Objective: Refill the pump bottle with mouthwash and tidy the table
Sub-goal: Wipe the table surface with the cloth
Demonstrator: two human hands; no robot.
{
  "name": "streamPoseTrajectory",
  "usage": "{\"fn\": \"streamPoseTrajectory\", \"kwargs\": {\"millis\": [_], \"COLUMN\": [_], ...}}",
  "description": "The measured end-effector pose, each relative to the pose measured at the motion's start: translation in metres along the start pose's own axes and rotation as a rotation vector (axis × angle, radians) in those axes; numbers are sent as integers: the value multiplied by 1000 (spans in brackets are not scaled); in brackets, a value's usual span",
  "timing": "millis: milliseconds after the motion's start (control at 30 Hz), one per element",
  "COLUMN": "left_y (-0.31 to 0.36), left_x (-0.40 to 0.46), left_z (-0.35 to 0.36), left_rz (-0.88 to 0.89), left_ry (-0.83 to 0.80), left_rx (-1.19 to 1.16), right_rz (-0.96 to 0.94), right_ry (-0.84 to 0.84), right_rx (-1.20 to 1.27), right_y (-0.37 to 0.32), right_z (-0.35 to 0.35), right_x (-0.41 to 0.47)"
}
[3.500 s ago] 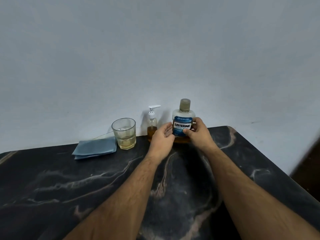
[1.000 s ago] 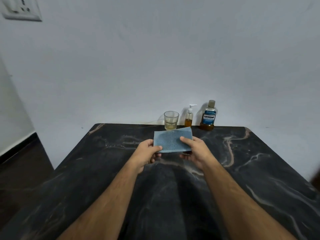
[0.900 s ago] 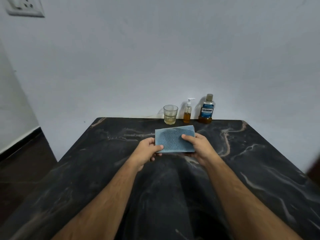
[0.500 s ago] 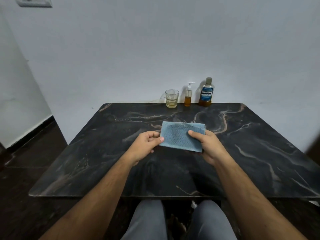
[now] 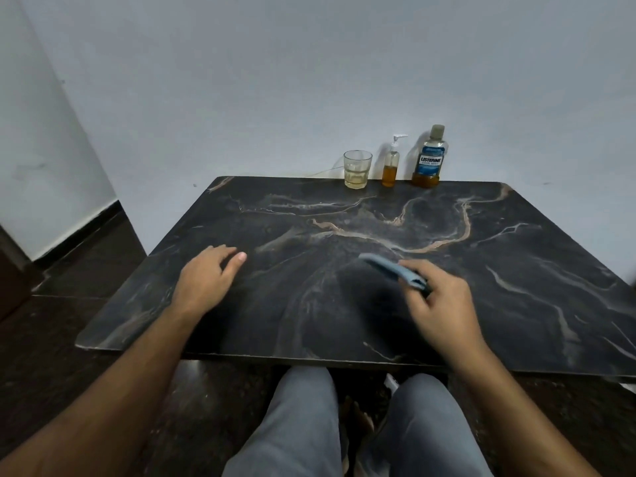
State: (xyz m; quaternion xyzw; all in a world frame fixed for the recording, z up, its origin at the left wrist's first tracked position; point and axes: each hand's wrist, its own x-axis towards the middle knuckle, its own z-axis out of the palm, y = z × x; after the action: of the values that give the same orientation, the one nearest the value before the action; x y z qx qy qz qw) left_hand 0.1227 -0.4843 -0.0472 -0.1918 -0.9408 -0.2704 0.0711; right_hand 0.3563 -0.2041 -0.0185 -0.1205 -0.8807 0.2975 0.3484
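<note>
The pump bottle [image 5: 391, 164] stands upright at the far edge of the surface [image 5: 344, 294], against the wall, between the glass tumbler [image 5: 357, 169] on its left and the Listerine mouthwash bottle [image 5: 427, 158] on its right. It is near both, and you can see a gap on each side. Amber liquid fills roughly its lower half, so judge it light and easy to tip, with a narrow base and a tall white pump head. If you need to move it, take it round the clear body below the shoulder, not by the spout, which would likely swivel or press down.

The mouthwash bottle is the heavier of the two by the look of it, a wide plastic flask with only a band of amber liquid showing below the label. Its cap is on. Hold it across the labelled waist, where the sides are flat. The tumbler holds a little pale liquid and is the breakable one, so keep clear of it when you reach in.

Your right hand [image 5: 435, 297] has its grip pinched on the folded blue cloth [image 5: 392, 270], held edge-on just above the middle of the surface. The cloth is soft and limp and will flop open if you loosen the pinch. Your left hand [image 5: 206, 278] lies relaxed and holds nothing, fingers spread low over the surface. Whether it touches, I cannot tell.

Both hands are well apart from the bottles.
</note>
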Motion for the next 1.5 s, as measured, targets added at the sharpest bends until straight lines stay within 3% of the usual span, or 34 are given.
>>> {"fn": "streamPoseTrajectory", "kwargs": {"millis": [100, 200, 400, 633, 833, 1100, 1200, 1300, 1500], "left_y": [-22, -35, -36, -37, -35, -34, -33, -32, -23], "left_x": [3, 2, 5, 6, 7, 8, 6, 6, 10], "left_z": [1, 7, 13, 14, 14, 14, 13, 14, 17], "left_rz": [-56, -86, -113, -118, -138, -152, -145, -150, -205], "left_ry": [-48, -138, -217, -273, -268, -254, -251, -250, -264], "left_rx": [73, 201, 306, 354, 342, 323, 321, 337, 341], "right_rz": [-127, -69, -54, -7, -122, -344, -275, -87, 98], "right_ry": [-174, -489, -782, -823, -910, -901, -908, -845, -786], "right_rx": [-5, -50, -377, -552, -519, -503, -562, -687, -692], "right_y": [-14, -28, -35, -43, -69, -80, -52, -10, 0], "right_z": [20, 39, 63, 109, 159, 114, 77, 54, 113], "right_x": [-22, -36, -40, 0, 30, -34, -35, -8, 58]}}
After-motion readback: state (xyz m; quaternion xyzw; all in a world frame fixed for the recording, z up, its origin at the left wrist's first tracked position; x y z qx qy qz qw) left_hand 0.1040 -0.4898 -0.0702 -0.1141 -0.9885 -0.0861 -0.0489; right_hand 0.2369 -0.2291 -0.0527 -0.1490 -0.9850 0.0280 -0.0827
